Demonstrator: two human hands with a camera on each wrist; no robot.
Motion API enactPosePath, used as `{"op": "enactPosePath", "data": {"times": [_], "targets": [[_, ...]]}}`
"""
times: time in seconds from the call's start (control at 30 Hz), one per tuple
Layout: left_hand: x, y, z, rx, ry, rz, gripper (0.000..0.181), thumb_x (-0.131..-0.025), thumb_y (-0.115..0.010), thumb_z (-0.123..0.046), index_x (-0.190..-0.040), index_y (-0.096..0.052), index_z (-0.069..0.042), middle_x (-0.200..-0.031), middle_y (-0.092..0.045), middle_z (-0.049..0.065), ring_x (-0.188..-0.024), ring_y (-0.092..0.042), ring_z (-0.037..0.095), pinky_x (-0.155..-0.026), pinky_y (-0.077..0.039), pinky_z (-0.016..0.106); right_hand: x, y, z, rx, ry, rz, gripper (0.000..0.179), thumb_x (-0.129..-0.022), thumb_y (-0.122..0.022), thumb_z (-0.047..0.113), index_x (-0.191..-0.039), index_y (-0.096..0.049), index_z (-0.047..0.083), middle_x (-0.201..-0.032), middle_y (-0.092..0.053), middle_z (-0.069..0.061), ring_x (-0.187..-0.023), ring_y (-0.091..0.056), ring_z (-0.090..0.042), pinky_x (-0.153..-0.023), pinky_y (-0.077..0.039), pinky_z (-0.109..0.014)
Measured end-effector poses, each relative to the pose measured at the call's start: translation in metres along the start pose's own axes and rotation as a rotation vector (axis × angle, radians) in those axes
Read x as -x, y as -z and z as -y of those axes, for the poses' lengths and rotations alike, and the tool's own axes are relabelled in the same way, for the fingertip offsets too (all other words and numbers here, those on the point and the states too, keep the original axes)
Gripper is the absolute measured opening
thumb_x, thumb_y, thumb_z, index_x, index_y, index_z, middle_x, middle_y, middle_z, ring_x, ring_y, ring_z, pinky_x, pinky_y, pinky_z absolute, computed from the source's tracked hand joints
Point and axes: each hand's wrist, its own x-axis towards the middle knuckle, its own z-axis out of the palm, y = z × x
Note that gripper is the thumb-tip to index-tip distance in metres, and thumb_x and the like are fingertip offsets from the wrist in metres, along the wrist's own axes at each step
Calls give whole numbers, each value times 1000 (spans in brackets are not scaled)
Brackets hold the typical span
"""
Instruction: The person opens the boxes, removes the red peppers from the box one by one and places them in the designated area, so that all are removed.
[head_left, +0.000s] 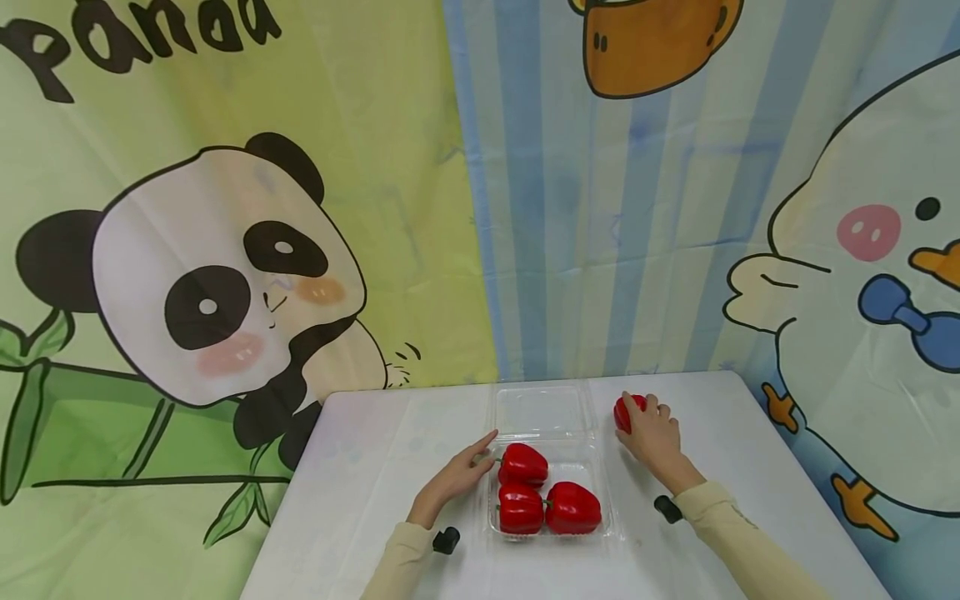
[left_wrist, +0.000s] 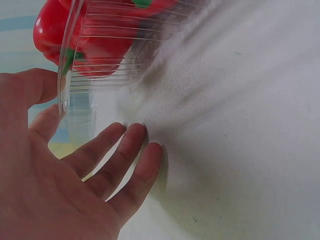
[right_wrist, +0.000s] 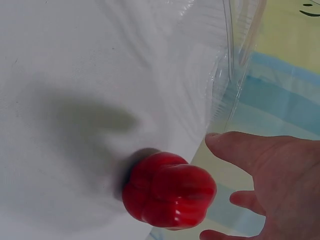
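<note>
A clear hinged plastic container stands unfolded on the table, with three red bell peppers in it: one at upper left, one at lower left and one at lower right. Beside its left wall is my left hand. In the left wrist view, that hand's thumb and index finger are at the rim, while the other fingers stretch out loosely. A further red bell pepper lies on the table to the right. My right hand reaches over it, fingers spread, with a gap visible in the right wrist view.
The container's transparent lid lies folded back toward the far edge of the white table. Behind the table hangs a printed cloth with a panda and a white bird. Dark wrist cameras sit on both wrists.
</note>
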Motion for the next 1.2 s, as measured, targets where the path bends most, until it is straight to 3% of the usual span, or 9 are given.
{"op": "enactPosePath", "data": {"times": [0.43,0.77,1.0,1.2], "targets": [[0,0,0,4,2,-2,56,-104,-50,-37,-157,-32,-37,-147,-52,18,-130,-54,42,-106,-43,64,12,7,8,-1,27,83,79,-80,-83,24,-146,-45,5,-137,-42,-37,-123,-42,-59,-94,-48,-69],[-1,-1,2,8,7,-1,56,-103,-50,-38,-157,-33,-39,-147,-52,17,-129,-55,40,-106,-44,63,23,8,19,-18,111,29,79,-76,-86,24,-144,-50,5,-131,-50,-32,-117,-50,-53,-88,-53,-65],[-1,0,3,-2,6,3,56,-104,-50,-39,-157,-32,-39,-147,-53,16,-129,-55,40,-106,-44,63,29,12,28,-33,123,45,82,-74,-88,25,-144,-50,6,-132,-51,-31,-118,-52,-51,-88,-54,-64],[-1,1,1,-2,-20,-1,55,-104,-49,-39,-157,-33,-35,-145,-54,17,-129,-55,40,-107,-44,62,32,14,29,-90,208,48,79,-76,-87,27,-144,-51,7,-131,-54,-28,-112,-57,-45,-82,-58,-59]]}}
